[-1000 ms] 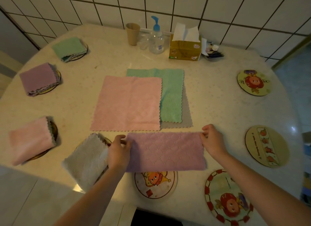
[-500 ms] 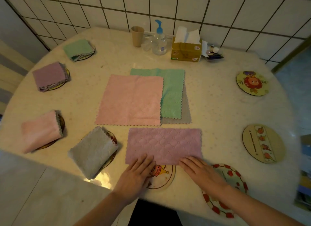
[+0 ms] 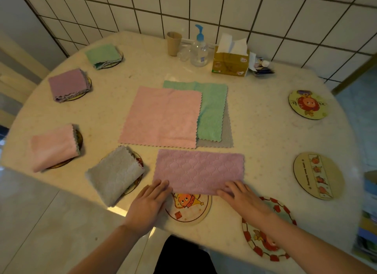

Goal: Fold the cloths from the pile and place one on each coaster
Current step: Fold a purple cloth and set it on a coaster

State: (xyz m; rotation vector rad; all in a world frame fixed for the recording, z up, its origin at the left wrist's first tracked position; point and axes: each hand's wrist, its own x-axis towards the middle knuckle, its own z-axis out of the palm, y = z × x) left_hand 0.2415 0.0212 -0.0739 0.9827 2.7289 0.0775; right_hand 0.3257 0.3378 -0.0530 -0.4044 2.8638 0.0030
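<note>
A purple cloth (image 3: pixel 199 170), folded in half, lies flat near the table's front edge. My left hand (image 3: pixel 150 202) rests with straight fingers at its near left corner. My right hand (image 3: pixel 242 196) presses its near right corner, fingers straight. The pile (image 3: pixel 163 116) behind it has a pink cloth on top, then a green cloth (image 3: pixel 212 110) and a grey one. Folded cloths cover several coasters on the left: green (image 3: pixel 102 55), purple (image 3: pixel 68 84), pink (image 3: pixel 54 146), grey (image 3: pixel 115 174). A bare coaster (image 3: pixel 189 208) lies partly under the purple cloth.
Three more bare coasters lie on the right: one (image 3: pixel 265 233) under my right forearm, one (image 3: pixel 318 176) at the right edge, one (image 3: pixel 308 104) further back. A cup (image 3: pixel 173 43), a pump bottle (image 3: pixel 199 48) and a tissue box (image 3: pixel 230 59) stand by the tiled wall.
Both hands moved from the cloth's far corners to its near edge and flattened onto it. The folded purple cloth stayed in place.
</note>
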